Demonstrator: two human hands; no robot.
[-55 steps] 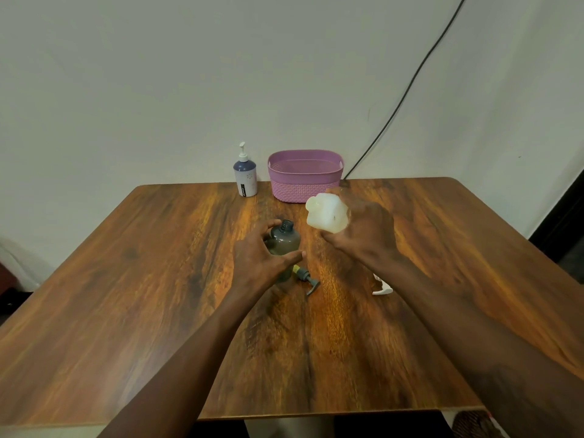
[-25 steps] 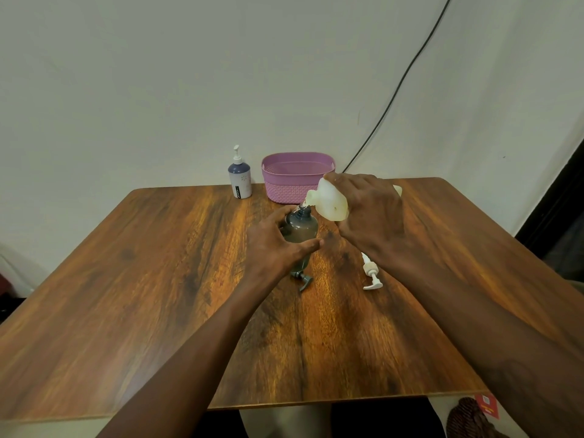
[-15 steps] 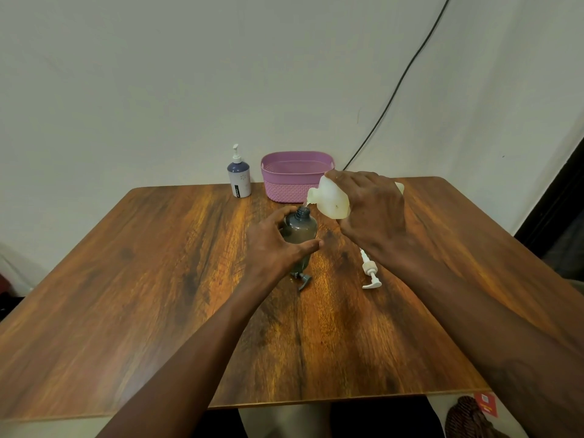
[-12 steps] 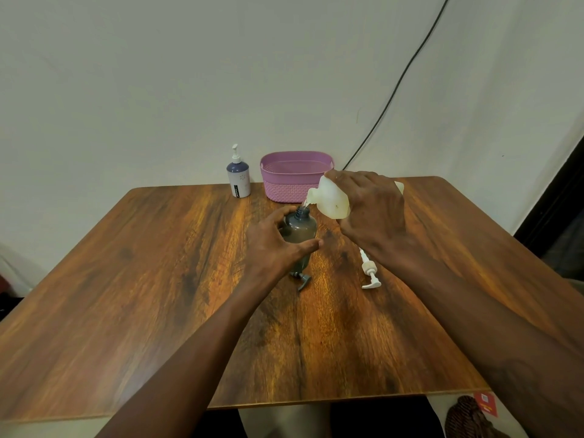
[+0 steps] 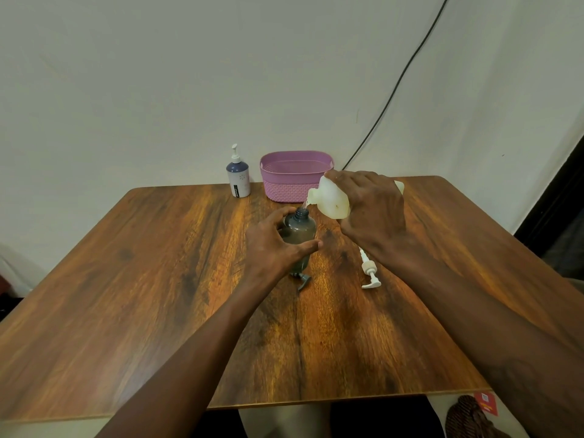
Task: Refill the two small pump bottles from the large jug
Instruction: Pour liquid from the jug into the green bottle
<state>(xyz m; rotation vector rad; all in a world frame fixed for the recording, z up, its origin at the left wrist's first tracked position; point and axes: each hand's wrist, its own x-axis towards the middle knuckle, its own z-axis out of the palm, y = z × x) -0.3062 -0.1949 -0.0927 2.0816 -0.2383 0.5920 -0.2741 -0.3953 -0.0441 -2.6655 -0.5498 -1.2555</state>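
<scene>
Plainly, this is the pouring step for the first of the two small bottles. The right hand point(image 5: 373, 213) grips the large jug point(image 5: 330, 199), a pale translucent one, with its fingers point(image 5: 344, 178) wrapped over the top. It holds the jug tipped so that the spout points down and to the left, just above the open neck of the grey bottle point(image 5: 298, 230). A thin stream seems to run from spout to neck, though it is too fine to be sure.

The left hand point(image 5: 271, 245) is curled round the grey bottle, thumb across its near side, and holds it upright near the middle of the bench point(image 5: 158, 279). I judge this grip is there to stop the light bottle tipping and to keep its narrow mouth under the spout. The bottle's wall is dark, so I cannot tell the level inside.

The grey pump head point(image 5: 301, 279) lies on the bench just near of the bottle, taken off so the neck is free. A white pump head point(image 5: 369, 271) lies to the right, below the right wrist and apart from both; it is perhaps the jug's own.

The second pump bottle point(image 5: 238, 181) stands at the far edge with its pump on, just left of the pink basket point(image 5: 295, 184), waiting its turn.
</scene>
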